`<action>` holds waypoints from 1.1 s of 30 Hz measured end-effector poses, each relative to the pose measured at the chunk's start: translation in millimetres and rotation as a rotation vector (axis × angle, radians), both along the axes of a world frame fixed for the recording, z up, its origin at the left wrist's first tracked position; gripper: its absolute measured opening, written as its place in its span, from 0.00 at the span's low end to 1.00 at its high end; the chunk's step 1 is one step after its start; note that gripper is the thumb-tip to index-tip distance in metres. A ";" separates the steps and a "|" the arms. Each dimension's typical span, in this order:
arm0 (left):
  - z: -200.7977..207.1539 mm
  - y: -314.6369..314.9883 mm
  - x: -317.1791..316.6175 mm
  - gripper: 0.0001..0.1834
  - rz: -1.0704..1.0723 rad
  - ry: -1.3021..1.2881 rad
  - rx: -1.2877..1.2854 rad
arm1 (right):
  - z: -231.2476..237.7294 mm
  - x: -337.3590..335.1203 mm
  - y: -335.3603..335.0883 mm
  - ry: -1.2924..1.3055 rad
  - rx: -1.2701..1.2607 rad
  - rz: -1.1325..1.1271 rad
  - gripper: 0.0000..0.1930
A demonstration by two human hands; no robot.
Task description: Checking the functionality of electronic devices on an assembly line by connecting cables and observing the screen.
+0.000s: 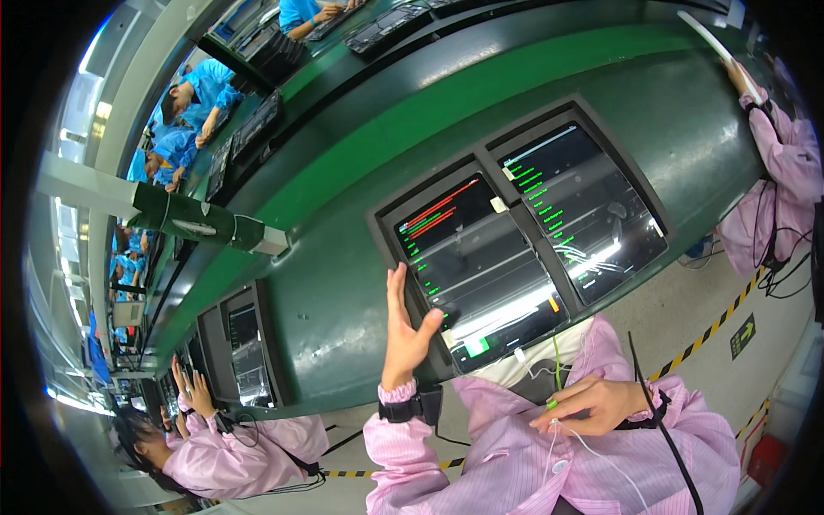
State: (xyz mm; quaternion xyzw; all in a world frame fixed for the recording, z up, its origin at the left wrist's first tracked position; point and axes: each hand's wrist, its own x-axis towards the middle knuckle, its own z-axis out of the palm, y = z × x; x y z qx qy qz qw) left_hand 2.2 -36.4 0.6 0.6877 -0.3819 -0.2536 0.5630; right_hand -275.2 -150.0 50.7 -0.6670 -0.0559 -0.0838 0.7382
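Note:
Two black tablets lie side by side in a dark foam tray, the left tablet [493, 268] and the right tablet [592, 215]. Both screens are lit with lines of coloured text, red and green on the left one, green on the other. At the left tablet's outer edge, my left hand [405, 339] is open, fingers stretched and thumb over the screen border. My right hand [596, 405] is closed in front of my chest, pinching a thin white cable [592, 448] with a green piece by the fingertips. A white plug [519, 354] sits at the left tablet's lower edge.
The tray [566, 287] rests on a green bench [330, 313]. To the left, a co-worker's hands [199, 395] are beside another tray [273, 360]. At far right, another person's hand [736, 77] holds a white strip. A wrapped post [193, 216] stands left; people in blue work beyond.

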 end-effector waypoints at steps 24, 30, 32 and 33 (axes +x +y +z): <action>-3.8 22.0 -20.6 0.47 0.026 0.059 -0.023 | -1.9 10.6 -18.4 0.154 -0.180 -0.353 0.10; -3.3 -6.7 -12.1 0.33 0.168 0.071 -0.066 | -16.4 11.1 -16.3 0.300 -0.325 -0.489 0.07; -2.9 -10.3 -11.3 0.32 0.157 0.028 -0.071 | -20.7 11.4 -13.9 0.409 -0.357 -0.441 0.08; -3.9 -10.8 -11.3 0.32 0.156 0.027 -0.072 | -23.4 11.5 -13.3 0.408 -0.358 -0.443 0.08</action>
